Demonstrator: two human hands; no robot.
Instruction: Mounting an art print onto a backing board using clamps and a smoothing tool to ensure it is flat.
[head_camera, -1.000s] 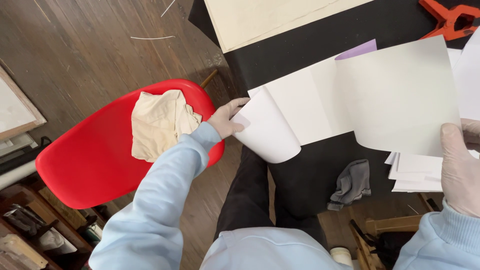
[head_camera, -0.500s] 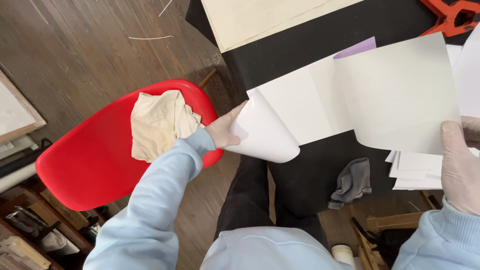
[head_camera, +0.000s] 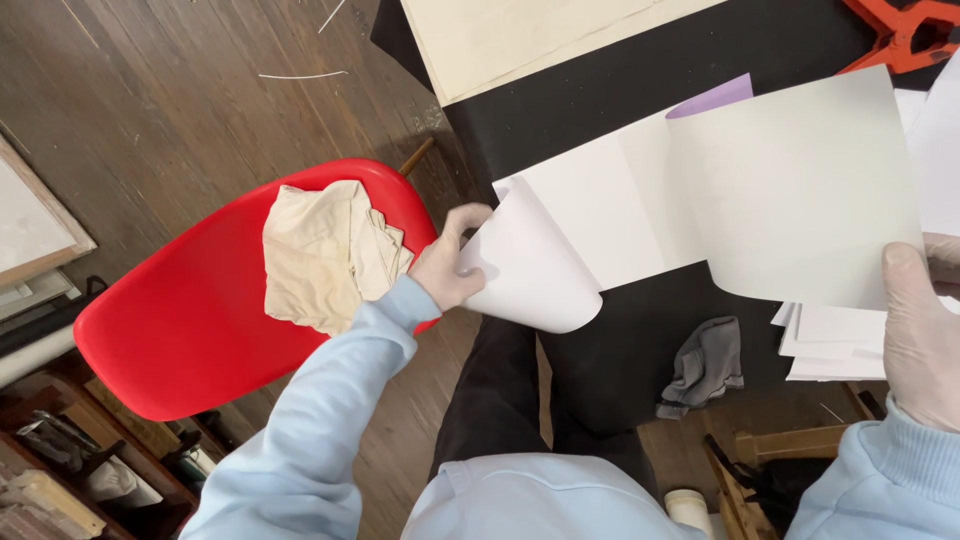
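Observation:
My left hand (head_camera: 449, 262) grips the curled left end of a long white paper sheet (head_camera: 610, 210) that stretches across a black table (head_camera: 640, 80). My right hand (head_camera: 920, 330), in a pale glove, holds the sheet's right end, which bows upward. A purple sheet (head_camera: 712, 99) peeks out behind the white one. Both sleeves are light blue.
A red chair (head_camera: 180, 320) stands at my left with a crumpled beige cloth (head_camera: 325, 255) on its seat. A stack of white papers (head_camera: 835, 345) and a grey rag (head_camera: 705, 365) lie near the table's front edge. A cream board (head_camera: 520, 35) lies at the far side. An orange object (head_camera: 910, 30) sits top right.
My left hand has slid a little along the curled paper end, and the curl has shifted slightly. The right hand stays where it was.

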